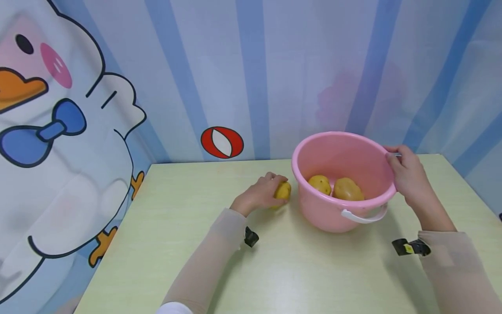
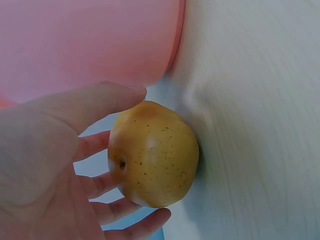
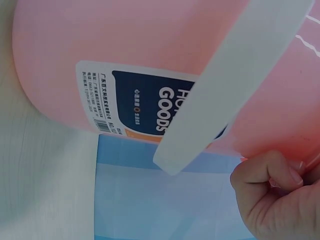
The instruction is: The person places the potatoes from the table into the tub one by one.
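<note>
A yellow, dark-speckled potato (image 2: 155, 155) lies at the table surface, just left of the pink bucket (image 1: 325, 216). My left hand (image 1: 262, 192) holds it, with the thumb on one side and the fingers curled round the other in the left wrist view. Inside the bucket are two more potatoes, a smaller one (image 1: 320, 184) and a larger one (image 1: 347, 189). My right hand (image 1: 408, 174) grips the bucket's rim on its right side. The white handle (image 1: 364, 216) hangs down over the near side; in the right wrist view it crosses a printed label (image 3: 145, 107).
The pale wooden table (image 1: 164, 244) extends to both sides of the bucket. Behind it hangs a blue striped backdrop (image 1: 286, 78) with a printed red-and-white ball (image 1: 222, 142). A large printed duck (image 1: 66, 174) covers the left side.
</note>
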Motion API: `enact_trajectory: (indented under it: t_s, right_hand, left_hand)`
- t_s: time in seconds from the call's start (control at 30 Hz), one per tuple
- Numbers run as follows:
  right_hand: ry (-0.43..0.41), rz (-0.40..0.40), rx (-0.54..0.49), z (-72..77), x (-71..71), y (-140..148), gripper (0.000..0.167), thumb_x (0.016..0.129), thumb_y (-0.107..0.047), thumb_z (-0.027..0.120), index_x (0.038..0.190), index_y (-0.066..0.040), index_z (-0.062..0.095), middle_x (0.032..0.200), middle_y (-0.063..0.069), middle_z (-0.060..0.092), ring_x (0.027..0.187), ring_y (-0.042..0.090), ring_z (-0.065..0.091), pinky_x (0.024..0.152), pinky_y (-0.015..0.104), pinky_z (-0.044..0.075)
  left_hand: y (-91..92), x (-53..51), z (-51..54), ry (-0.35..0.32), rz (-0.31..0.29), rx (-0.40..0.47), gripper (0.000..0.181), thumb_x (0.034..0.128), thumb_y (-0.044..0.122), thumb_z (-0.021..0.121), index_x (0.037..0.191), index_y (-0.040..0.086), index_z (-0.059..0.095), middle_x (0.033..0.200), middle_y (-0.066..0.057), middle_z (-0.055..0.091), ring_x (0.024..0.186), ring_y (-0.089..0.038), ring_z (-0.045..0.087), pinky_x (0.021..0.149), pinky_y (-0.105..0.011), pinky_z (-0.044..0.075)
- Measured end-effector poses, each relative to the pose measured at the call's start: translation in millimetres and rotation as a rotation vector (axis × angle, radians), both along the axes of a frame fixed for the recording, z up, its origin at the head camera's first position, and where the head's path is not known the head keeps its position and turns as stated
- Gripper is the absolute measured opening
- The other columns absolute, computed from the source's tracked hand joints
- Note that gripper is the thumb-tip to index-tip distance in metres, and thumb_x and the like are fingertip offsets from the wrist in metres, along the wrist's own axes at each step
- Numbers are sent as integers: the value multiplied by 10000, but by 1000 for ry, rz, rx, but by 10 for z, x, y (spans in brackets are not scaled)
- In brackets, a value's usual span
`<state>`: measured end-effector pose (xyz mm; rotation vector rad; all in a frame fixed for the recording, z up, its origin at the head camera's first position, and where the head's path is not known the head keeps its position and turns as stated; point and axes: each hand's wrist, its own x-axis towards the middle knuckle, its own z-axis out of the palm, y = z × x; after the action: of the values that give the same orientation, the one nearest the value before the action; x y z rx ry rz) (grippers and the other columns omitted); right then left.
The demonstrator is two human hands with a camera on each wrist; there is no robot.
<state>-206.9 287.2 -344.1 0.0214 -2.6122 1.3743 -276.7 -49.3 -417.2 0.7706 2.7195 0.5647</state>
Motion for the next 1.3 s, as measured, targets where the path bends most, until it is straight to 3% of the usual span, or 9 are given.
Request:
enact_trajectory:
  t_s: [0.8,1.3]
  right_hand:
    - [3,3,-3,1,6,-5,521,1097,-256,267,1443,125,344,1179,372,527,727,3,566,583,207,517]
    - [-19,1,-4,-9,-4,8,534,1099,-277,262,1465,107,326,1215,368,513,758,31,574,603,222,528]
  left_hand:
    - [8,9,-90,-8,14,-45,728,917,307,735,1527,240,343,1343,-124,450,1067,-242,508,933,-433,489]
    - [-5,-16,-101,-14,2,-10,707,922,287,732,1516,244,352,1295,-106,462,1055,-233,494,929,-413,480]
